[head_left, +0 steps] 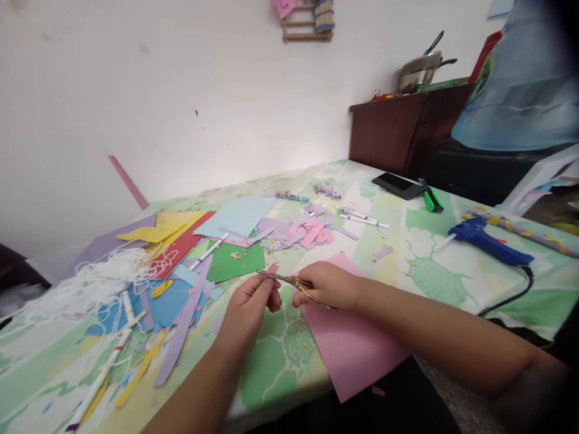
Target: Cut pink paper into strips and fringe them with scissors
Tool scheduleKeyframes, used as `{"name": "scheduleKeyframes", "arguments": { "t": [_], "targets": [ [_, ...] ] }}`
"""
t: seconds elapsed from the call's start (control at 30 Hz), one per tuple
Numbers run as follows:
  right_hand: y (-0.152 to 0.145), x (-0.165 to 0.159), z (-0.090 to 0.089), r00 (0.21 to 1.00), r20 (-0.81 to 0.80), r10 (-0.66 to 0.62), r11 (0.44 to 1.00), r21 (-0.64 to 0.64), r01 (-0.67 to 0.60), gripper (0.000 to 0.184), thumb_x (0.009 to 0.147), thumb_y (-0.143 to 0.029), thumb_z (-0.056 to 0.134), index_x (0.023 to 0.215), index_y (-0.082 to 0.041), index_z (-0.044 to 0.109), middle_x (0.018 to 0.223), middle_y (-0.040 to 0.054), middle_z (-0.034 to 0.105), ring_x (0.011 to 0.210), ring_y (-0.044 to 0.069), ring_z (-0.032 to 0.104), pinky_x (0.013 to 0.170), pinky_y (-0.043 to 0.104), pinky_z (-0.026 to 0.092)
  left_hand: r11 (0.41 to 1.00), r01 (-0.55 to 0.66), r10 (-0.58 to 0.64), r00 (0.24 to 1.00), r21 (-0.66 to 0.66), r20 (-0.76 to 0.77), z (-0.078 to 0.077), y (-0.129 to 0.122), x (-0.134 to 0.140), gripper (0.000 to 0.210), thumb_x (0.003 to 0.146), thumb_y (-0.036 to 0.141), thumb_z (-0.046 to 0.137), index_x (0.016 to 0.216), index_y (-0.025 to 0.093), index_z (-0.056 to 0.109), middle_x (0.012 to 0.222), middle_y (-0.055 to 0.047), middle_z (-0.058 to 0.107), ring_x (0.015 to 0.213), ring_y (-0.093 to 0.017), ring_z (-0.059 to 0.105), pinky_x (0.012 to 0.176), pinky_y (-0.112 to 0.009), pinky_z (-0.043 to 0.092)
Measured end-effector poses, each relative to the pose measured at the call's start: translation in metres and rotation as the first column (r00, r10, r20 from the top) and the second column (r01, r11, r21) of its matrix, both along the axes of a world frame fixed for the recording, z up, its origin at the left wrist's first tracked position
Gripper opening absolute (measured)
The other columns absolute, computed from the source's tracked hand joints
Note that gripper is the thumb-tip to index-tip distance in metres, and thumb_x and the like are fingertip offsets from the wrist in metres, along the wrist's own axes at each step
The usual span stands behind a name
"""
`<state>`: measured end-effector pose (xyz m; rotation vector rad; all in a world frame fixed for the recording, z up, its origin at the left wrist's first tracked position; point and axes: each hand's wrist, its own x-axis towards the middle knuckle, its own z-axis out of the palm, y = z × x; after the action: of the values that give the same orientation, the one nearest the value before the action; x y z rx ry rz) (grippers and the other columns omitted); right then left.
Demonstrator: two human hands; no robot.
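My right hand (323, 284) is closed around the handles of a pair of scissors (292, 279), whose blades point left. Between the thumb and fingers of my left hand (253, 304) is a small piece of pink paper (273, 269), right at the scissor blades. Whether the blades are cutting into it I cannot tell. A large sheet of pink paper (348, 343) lies under my right forearm and reaches over the table's front edge. Several pink and lilac paper scraps (312, 232) are heaped just beyond my hands.
White string (90, 286) lies tangled at the left near coloured paper sheets (235, 218) and strips. At the right are a blue glue gun (493, 241) with its cord, a green utility knife (432, 199) and a black phone (398, 185). Markers (364, 220) lie mid-table.
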<state>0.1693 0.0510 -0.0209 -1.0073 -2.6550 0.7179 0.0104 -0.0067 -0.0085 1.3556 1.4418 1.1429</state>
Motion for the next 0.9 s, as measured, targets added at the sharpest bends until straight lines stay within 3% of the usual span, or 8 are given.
{"name": "scheduleKeyframes", "arguments": {
  "t": [0.47,0.9],
  "targets": [
    [0.0000,0.0021,0.0005,0.999,0.015,-0.031,0.999,0.010,0.031,0.049,0.063,-0.063,0.036,0.062,-0.015,0.049,0.052,-0.0023,0.044,0.047,0.007,0.035,0.044,0.019,0.021,1.000,0.006,-0.006,0.999,0.012,0.040,-0.0012,-0.0002,-0.0005,0.022,0.071,0.033,0.040,0.063,0.016,0.051,0.046,0.002,0.049,0.047,-0.010,0.045,0.051,-0.022,0.036],
    [0.0003,0.0022,0.0000,1.000,0.014,0.023,1.000,-0.006,-0.023,0.046,0.067,-0.060,0.034,0.060,-0.016,0.044,0.051,-0.0031,0.040,0.048,0.007,0.033,0.044,0.019,0.022,1.000,-0.012,0.013,0.999,-0.015,0.046,0.0011,-0.0007,0.0003,0.022,0.072,0.034,0.041,0.064,0.016,0.051,0.045,0.004,0.048,0.044,-0.007,0.042,0.045,-0.017,0.033]
  ]
}}
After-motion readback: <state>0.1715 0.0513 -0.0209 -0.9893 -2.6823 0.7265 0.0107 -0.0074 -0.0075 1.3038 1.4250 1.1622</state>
